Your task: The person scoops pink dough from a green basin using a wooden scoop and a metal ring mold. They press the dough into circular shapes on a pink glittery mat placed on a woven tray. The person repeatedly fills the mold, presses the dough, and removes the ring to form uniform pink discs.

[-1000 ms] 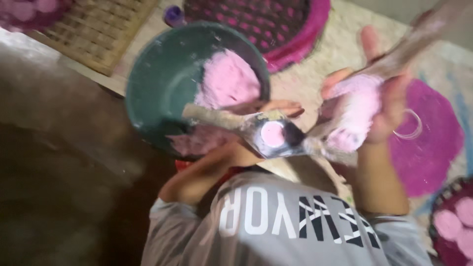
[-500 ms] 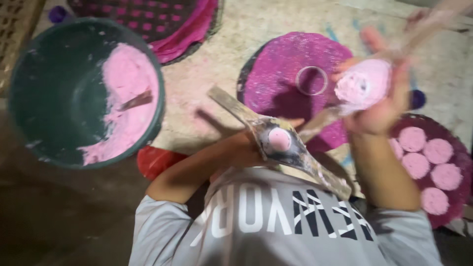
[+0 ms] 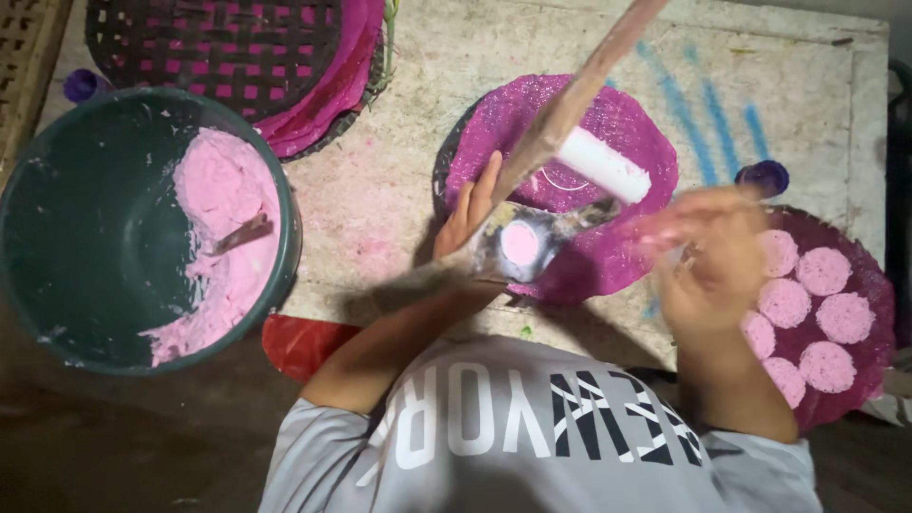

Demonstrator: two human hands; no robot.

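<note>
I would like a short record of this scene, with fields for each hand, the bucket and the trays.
left hand: holds a metal mould with a pink disc in it
right hand: blurred, above the table; whether it holds anything cannot be told
bucket: dark green, pink paste inside, left of the person
middle tray: round, magenta, a white roll lies on it
right tray: bears round pink discs

No packages, labels, signs or screens show here; the only lettering is white print on a grey shirt (image 3: 532,437).
</note>
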